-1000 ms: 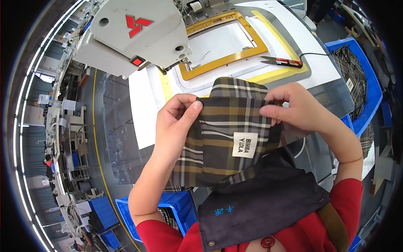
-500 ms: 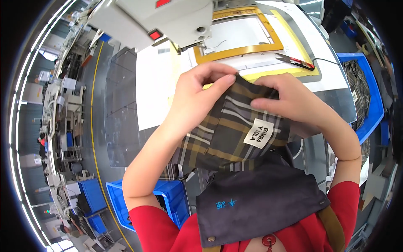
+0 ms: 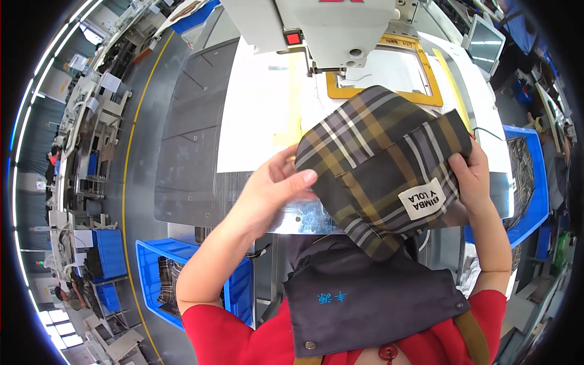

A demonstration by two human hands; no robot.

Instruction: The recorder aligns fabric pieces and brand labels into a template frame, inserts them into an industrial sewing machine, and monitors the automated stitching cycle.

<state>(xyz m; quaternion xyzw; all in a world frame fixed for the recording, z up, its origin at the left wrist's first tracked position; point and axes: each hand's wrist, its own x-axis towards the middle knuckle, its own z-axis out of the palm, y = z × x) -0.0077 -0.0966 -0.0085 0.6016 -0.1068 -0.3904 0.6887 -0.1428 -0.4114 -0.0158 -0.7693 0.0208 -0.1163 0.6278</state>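
My right hand [image 3: 471, 176] grips the right edge of a dark plaid fabric piece [image 3: 374, 164], thumb on top. The piece has a folded band and a white sewn label [image 3: 420, 201], and it hangs over the near edge of the machine table. My left hand [image 3: 280, 185] is at its left edge, thumb and forefinger apart, some fingertips hidden behind the cloth. Above the fabric is a white machine head [image 3: 322, 18] with a red button [image 3: 293, 38]. A yellow rectangular frame [image 3: 426, 79] lies beneath it on white sheeting, partly covered by the fabric.
A blue bin [image 3: 152, 286] with plaid pieces stands at lower left, another [image 3: 529, 213] with plaid fabric at right. The metal table [image 3: 185, 182] spans the middle. A screen [image 3: 483, 45] is at upper right. Worktables [image 3: 103, 170] line an aisle at left.
The view has shifted. The plaid piece has turned, its banded edge now at the right. My right hand has moved to that side; my left has moved down and loosened from the folded corner.
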